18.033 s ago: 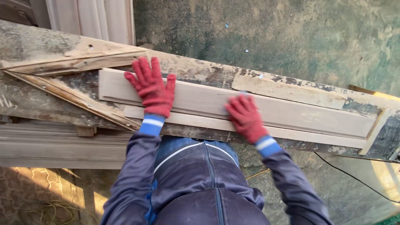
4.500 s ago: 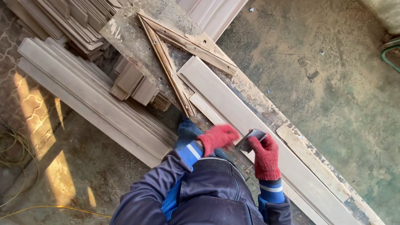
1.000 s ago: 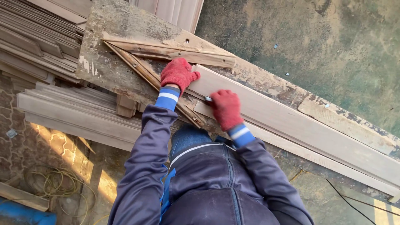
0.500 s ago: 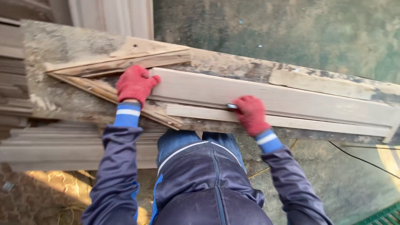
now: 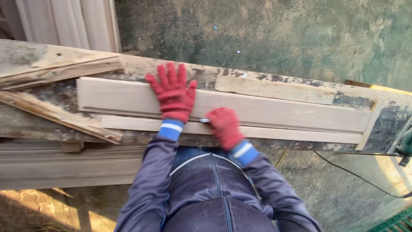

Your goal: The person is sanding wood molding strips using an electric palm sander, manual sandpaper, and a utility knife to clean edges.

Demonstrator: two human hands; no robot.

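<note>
Left hand: the left hand, in a red knit glove, lies open and flat with fingers spread, palm down on the pale moulded board, holding nothing.
Right hand: the right hand, also gloved in red, is closed round a small metal scraper; only the tool's tip shows, at 9 o'clock from the fist, touching the board's stepped near edge.
Board: long and light-coloured, lying lengthwise from 9 to 3 o'clock on the worn workbench; its left end sits near the angled strips, its right end meets a short stop strip.
Angled strips: two rough wooden battens fixed to the bench top at 9 o'clock from the left hand, spreading apart toward the board.
Far strip: a pale flat strip on the bench at 12 o'clock from the right hand, just beyond the board.
Stacked mouldings: long grey profiles below the bench at 8 o'clock.
Floor: stained concrete at 12 o'clock; a black cable runs across it at 4 o'clock.
</note>
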